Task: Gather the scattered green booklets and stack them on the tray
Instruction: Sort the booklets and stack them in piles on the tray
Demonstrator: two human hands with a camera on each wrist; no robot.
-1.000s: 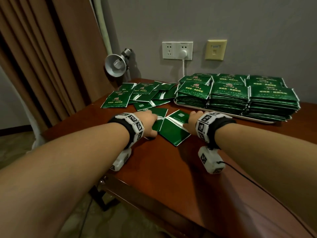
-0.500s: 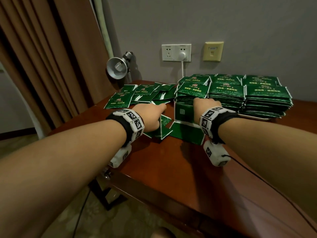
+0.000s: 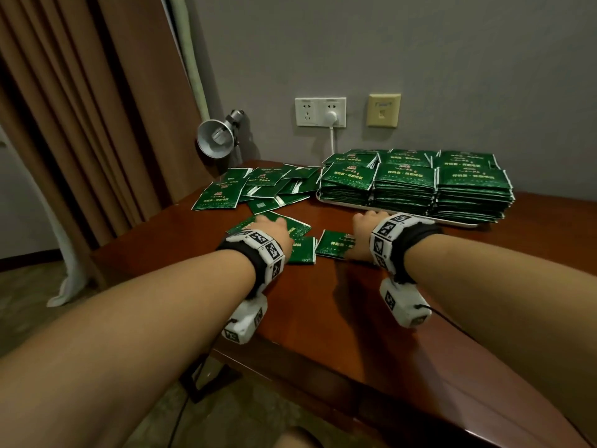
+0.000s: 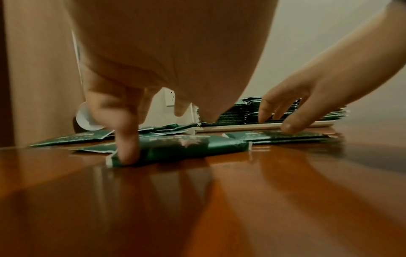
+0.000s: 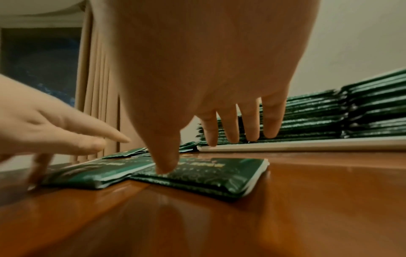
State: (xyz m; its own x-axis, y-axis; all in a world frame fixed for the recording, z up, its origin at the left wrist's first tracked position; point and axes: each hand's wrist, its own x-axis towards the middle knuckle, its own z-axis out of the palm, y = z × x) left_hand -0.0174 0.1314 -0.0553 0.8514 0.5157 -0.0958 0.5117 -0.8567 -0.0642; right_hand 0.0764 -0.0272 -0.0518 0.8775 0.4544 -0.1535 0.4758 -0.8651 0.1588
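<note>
1. Here, in the head view, we see our left hand point(image 3: 270, 228) at centre frame, resting on a few green booklets point(image 3: 298, 244) that lie flat on the wooden table point(image 3: 339, 302).
2. From the left wrist view, the thumb point(image 4: 127, 139) presses down on the near corner of one booklet point(image 4: 175, 149); the other fingers are spread and relaxed above it, gripping nothing.
3. Our right hand point(image 3: 365, 226) sits just right of centre, its fingers straight and slightly fanned.
4. In the right wrist view, its thumb tip point(image 5: 167, 165) touches the cover of a closed booklet point(image 5: 208, 175), while the four fingers hang loose, clear of the table, with the tray point(image 5: 307, 146) behind them.
5. That tray, at centre right of the head view, carries tall stacks of booklets point(image 3: 410, 185) in rows.
6. More loose booklets point(image 3: 258, 189) lie scattered just left of the tray, upper centre.
7. A small lamp point(image 3: 214, 142) and a wall socket point(image 3: 320, 112) appear above them, with a curtain point(image 3: 80, 108) at upper left.
</note>
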